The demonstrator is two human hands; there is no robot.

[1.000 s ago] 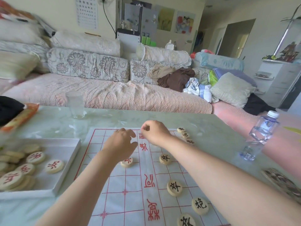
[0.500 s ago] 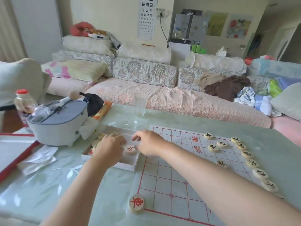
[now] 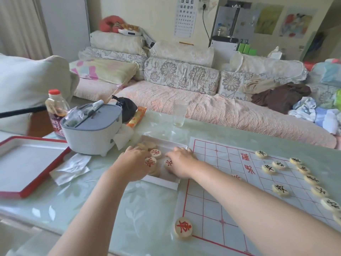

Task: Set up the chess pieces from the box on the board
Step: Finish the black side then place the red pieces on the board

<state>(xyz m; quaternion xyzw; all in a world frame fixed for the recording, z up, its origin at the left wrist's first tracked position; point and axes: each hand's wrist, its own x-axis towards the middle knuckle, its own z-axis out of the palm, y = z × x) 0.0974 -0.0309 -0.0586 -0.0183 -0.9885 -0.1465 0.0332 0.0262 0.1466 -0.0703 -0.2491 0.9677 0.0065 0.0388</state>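
Observation:
A shallow white box lies on the table just left of the board and holds several pale round pieces with red characters. Both my hands are inside it. My left hand is curled over the pile, its fingertips against one red-lettered piece. The fingers of my right hand close on another red-lettered piece. The paper board has a red grid. Several black-lettered pieces stand along its right side. One red-lettered piece sits at its near left corner.
A grey lidded appliance stands left of the box, with a bottle and a black bag behind it. A red-rimmed tray and crumpled tissue lie at left. A glass stands beyond the box, before a sofa.
Both hands left the far middle of the board and moved left into the box, now resting on red-lettered pieces. My view swung left, bringing the appliance and tray in.

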